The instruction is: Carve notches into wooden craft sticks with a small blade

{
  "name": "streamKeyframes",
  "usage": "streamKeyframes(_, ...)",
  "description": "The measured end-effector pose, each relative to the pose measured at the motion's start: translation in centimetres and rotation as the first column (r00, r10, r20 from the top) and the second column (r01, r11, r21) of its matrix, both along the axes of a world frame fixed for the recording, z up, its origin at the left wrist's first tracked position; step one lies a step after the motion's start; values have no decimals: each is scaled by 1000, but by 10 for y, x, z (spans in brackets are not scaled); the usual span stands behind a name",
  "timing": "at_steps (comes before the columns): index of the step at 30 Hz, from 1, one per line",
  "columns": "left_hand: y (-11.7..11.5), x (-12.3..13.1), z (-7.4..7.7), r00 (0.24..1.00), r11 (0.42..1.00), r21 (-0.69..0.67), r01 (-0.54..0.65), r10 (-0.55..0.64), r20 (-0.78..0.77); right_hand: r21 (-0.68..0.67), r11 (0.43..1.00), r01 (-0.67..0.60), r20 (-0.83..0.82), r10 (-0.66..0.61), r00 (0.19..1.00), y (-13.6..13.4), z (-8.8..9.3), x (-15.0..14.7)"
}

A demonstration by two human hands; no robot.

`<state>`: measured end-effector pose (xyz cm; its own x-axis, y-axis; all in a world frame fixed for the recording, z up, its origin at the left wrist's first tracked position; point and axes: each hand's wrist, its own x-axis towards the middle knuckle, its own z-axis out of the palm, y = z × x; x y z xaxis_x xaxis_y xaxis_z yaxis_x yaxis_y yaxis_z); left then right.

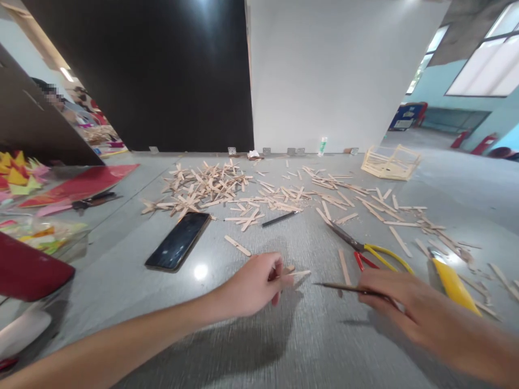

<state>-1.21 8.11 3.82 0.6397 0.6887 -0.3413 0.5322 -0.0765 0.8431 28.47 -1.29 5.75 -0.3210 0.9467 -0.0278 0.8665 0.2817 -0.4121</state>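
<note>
A phone [178,242] lies left. Near the middle, the left hand [256,283] pinches a small wooden stick [302,273] between closed fingers. Near right, the right hand [409,302] curls its fingers around a thin pointed tool [338,286].

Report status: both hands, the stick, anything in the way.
Left hand pinching wooden stick. Right hand gripping thin pointed tool, tip just clear of stick. Yellow-handled cutters close beyond right hand.

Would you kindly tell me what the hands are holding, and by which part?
The left hand pinches a stick, one end jutting out; the right hand grips a slim tool toward its rear, pointed tip free.
</note>
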Motion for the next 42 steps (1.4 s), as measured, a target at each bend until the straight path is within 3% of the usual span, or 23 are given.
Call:
streamKeyframes(4, 3, -3, -3, 998, 993, -99, 64, -65, -5, -111, 994, -10, 43, 15, 999, -3, -21, -11)
streamKeyframes(7, 6, -3, -3, 994, 983, -152, 106, -108, -5, -56, 998, -41, 77, 45, 996, -1, -30, -15)
streamKeyframes(10, 7, -3, -2, 990, 969, -201, 141, -144, 0, 13, 988, -152, 144, 148, 978, -3, -35, -15)
streamKeyframes(16, 9, -3, -2, 978, 938, -277, 206, -207, 26, 30, 959, -281, 253, 265, 931, -12, -43, -10)
streamKeyframes(24, 9, -3, -2, 978, 929, -308, 207, -205, 40, 72, 953, -295, 210, 274, 938, -13, -47, -16)
streamKeyframes(32, 7, -3, -3, 978, 932, -297, 209, -202, 56, 184, 921, -343, 194, 308, 931, -5, -35, -27)
streamKeyframes(37, 6, -3, -5, 980, 937, -289, 198, -190, 56, 160, 948, -274, 184, 244, 952, -10, -39, -17)
streamKeyframes(42, 5, -3, -5, 980, 939, -282, 198, -190, 55, 208, 922, -328, 149, 301, 942, -14, -41, -7)
